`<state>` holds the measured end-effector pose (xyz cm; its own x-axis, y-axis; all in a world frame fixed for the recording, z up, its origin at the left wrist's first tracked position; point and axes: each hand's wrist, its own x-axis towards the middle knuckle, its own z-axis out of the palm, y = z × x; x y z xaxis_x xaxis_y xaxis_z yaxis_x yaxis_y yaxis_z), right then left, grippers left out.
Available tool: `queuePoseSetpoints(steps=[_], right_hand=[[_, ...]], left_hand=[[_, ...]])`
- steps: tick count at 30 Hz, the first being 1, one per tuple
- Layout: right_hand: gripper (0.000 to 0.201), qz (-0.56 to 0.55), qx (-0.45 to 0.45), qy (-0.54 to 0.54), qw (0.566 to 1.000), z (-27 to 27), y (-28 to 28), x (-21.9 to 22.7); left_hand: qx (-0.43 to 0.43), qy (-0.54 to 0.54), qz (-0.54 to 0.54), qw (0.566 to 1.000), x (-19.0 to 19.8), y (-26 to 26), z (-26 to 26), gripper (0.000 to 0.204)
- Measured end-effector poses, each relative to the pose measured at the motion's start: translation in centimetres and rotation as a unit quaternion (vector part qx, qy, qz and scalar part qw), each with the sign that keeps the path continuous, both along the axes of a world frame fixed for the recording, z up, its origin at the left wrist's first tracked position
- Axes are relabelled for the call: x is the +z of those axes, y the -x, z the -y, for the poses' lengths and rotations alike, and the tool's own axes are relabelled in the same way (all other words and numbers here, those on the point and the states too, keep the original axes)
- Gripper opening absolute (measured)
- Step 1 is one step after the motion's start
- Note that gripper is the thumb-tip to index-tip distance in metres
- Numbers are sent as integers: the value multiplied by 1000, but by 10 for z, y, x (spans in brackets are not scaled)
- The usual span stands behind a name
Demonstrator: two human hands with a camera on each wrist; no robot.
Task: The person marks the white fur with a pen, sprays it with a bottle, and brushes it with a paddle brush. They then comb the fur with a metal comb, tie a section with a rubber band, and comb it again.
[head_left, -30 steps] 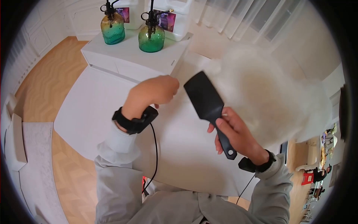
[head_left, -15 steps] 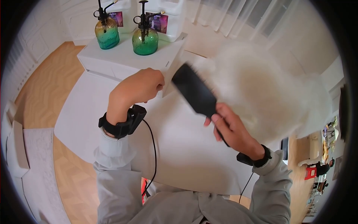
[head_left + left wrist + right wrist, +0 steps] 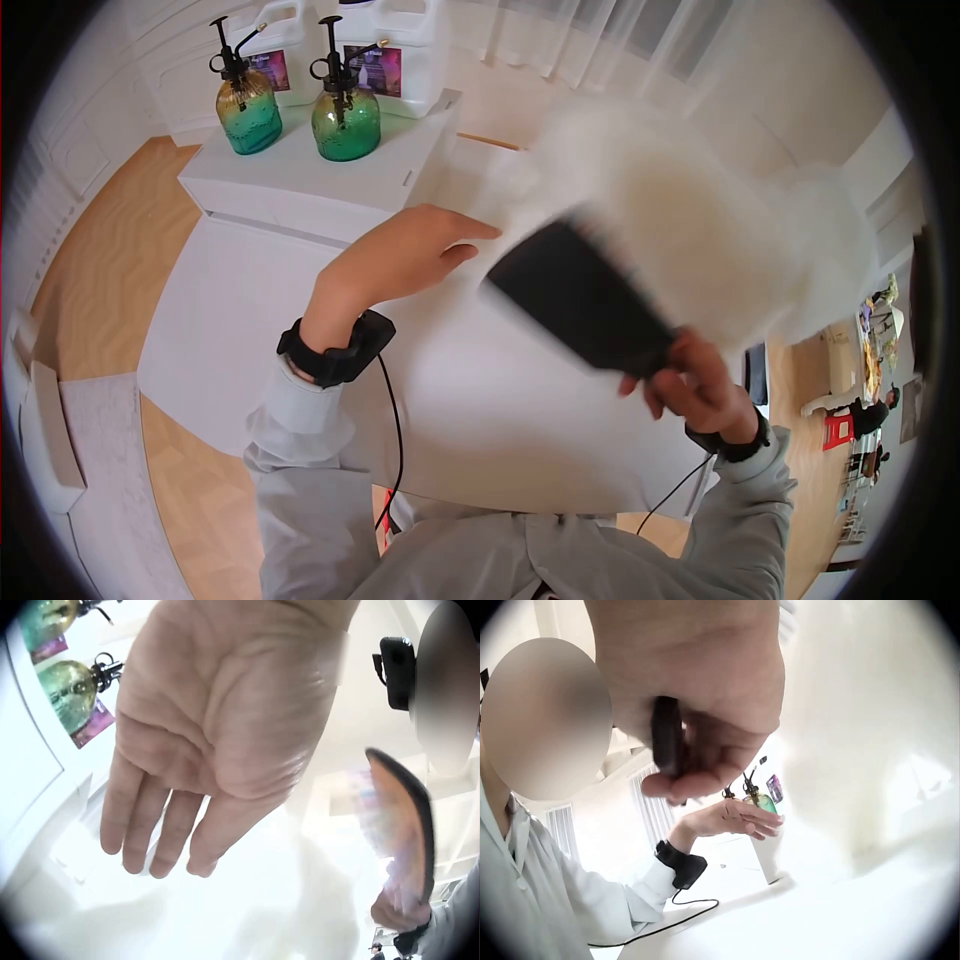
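Observation:
My right hand point(image 3: 705, 385) grips the handle of a black paddle hairbrush point(image 3: 580, 295), blurred in the head view. Its broad back faces up, tilted, overlapping the near-left side of a large fluffy white mass point(image 3: 690, 200). In the left wrist view the brush point(image 3: 420, 802) turns its orange cushion and blurred bristles toward my left hand. That left hand point(image 3: 395, 255) holds nothing; its fingers stretch toward the fluff's left edge. From the left wrist, the palm point(image 3: 217, 727) shows with the fingers nearly straight.
White table point(image 3: 480, 420) under both hands. At the back left, a white raised box point(image 3: 300, 190) bears two green-amber spray bottles point(image 3: 346, 125) and white jugs point(image 3: 400, 60). Black cables point(image 3: 400, 430) run from the wrist cameras. A person point(image 3: 875, 415) is far right.
The brush swings right and toward me, its back now turned more upward. My left hand drops briefly left, then extends right toward the fluff, its curled fingers straightening. The view shifts slightly.

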<state>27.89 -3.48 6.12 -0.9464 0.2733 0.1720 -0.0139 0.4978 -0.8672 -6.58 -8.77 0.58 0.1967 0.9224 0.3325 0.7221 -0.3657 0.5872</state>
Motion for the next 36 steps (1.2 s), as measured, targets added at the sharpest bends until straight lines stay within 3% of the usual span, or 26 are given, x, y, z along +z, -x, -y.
queuePoseSetpoints(steps=[2,4,5,7,8,11,13,14,16,18,20,23,27,31,33,36], right_hand=[[28,-98,-91,59,989,4,-6,1],[31,-178,-109,44,977,1,-4,-5],[32,-149,-126,54,979,0,-4,-11],[31,-90,-182,87,975,7,4,-16],[22,31,-198,86,976,7,2,-15],[13,200,-113,-100,968,9,0,-31],[16,257,-61,-148,953,13,-3,-41],[16,256,-79,-146,952,15,-6,-45],[15,188,-69,-99,975,19,-14,-51],[12,150,-104,-84,979,22,-21,-44],[11,-22,-174,-33,984,21,-31,-41],[14,-189,-261,27,946,19,-43,-31],[12,-254,-313,56,913,19,-59,-18],[12,18,-253,-55,966,18,-76,-24],[16,143,-208,-109,962,22,-75,-26],[19,225,-112,-231,940,24,-76,-47]], left_hand=[[24,60,-50,997,7,-7,-1,24],[12,77,-98,992,1,-11,-4,26],[32,142,-112,983,1,-13,-3,28],[21,135,-93,986,-3,-12,-1,29],[14,130,-71,989,-5,-9,0,31],[13,102,-83,991,-5,-8,1,34],[14,91,-91,992,-8,-4,1,33],[29,80,-92,992,-10,-4,0,32],[18,32,-112,993,2,-12,1,28],[118,69,-29,990,22,-24,4,24],[112,24,-38,993,27,-31,6,22],[81,-29,2,996,31,-39,8,22],[53,-73,-5,996,34,-57,12,23],[36,-75,-3,997,35,-68,11,24],[26,-79,-1,996,36,-74,10,24],[29,-76,-12,997,38,-78,7,24]])
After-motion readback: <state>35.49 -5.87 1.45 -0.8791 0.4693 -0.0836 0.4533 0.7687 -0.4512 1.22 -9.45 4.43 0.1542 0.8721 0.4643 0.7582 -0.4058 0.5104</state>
